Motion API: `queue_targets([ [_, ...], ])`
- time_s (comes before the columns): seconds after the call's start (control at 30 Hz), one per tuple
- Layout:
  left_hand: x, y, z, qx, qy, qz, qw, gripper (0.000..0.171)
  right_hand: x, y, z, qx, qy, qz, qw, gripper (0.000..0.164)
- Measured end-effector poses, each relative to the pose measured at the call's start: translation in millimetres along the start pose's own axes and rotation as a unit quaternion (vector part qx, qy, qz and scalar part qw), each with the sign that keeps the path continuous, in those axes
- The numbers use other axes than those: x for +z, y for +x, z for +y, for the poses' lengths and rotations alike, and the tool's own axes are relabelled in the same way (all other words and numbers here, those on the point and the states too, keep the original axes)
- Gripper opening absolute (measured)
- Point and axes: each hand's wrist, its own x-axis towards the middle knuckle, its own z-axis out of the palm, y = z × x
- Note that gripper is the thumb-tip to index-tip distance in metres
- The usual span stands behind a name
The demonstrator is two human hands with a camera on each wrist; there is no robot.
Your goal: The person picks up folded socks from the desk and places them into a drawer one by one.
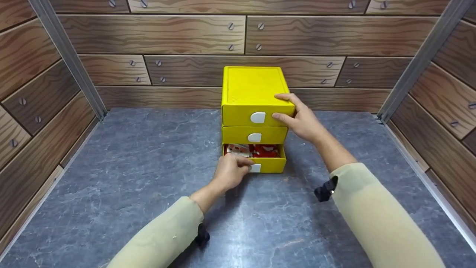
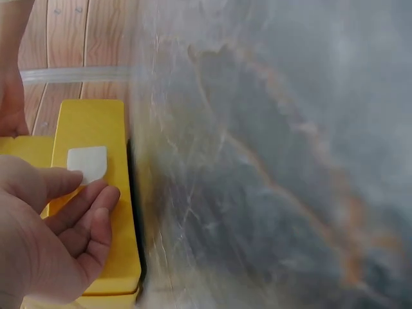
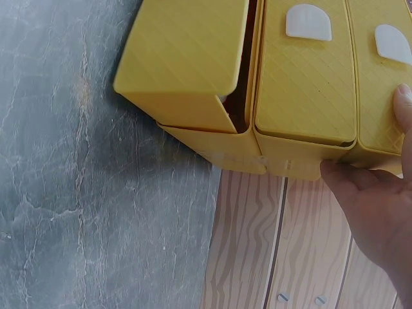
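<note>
A yellow three-drawer box (image 1: 254,83) stands near the back wall. Its bottom drawer (image 1: 273,166) is pulled partly out, and red-and-white packets (image 1: 266,151) lie inside. My left hand (image 1: 228,173) is at the front of that drawer. The left wrist view has its thumb and fingers pinching the white handle (image 2: 88,162). With thumb on the top drawer's front and fingers over the top and side, my right hand (image 1: 303,121) grips the box's upper right edge. In the right wrist view, the middle drawer (image 3: 306,77) is closed, as is the top one.
The box stands on a grey marbled tabletop (image 1: 156,156). Behind it rises a wood-plank-patterned wall (image 1: 167,35), with similar side walls and metal corner posts (image 1: 70,59). A small black device (image 1: 324,190) is at the right sleeve's cuff.
</note>
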Motion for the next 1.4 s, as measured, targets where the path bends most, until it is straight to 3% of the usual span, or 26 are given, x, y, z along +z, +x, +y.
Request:
queue_targets([
  [0.2,-0.3,12.3,-2.0,-0.004,0.001,0.01,0.9999,0.013,1.3,-14.0,-28.1,0.005,0.005,-0.009,1.0,0.059],
  [0.4,-2.0,23.7,-5.5,-0.018,0.015,0.018,0.9996,0.013,2.2,-13.5,-30.4,-0.002,0.001,-0.009,1.0,0.059],
  [0.63,-2.6,31.5,-14.4,-0.018,0.006,0.033,0.9993,0.011,5.1,3.7,-0.7,0.007,0.006,-0.007,1.0,0.062],
  [0.9,-1.1,37.2,-16.8,-0.027,-0.002,0.028,0.9992,0.013,4.3,4.6,4.0,-0.008,0.001,-0.002,1.0,0.061],
  [1.07,-3.5,34.1,-13.8,-0.025,-0.025,-0.003,0.9994,0.021,3.2,7.9,4.1,-0.007,0.005,-0.006,1.0,0.06],
  [1.23,-10.3,20.7,-10.0,-0.023,-0.049,-0.039,0.9978,0.036,0.0,11.1,5.9,0.007,-0.013,-0.014,1.0,0.063],
  [1.4,-22.5,5.5,-9.6,-0.019,-0.029,-0.042,0.9985,0.043,-4.3,9.2,8.4,-0.015,-0.017,-0.007,1.0,0.086],
])
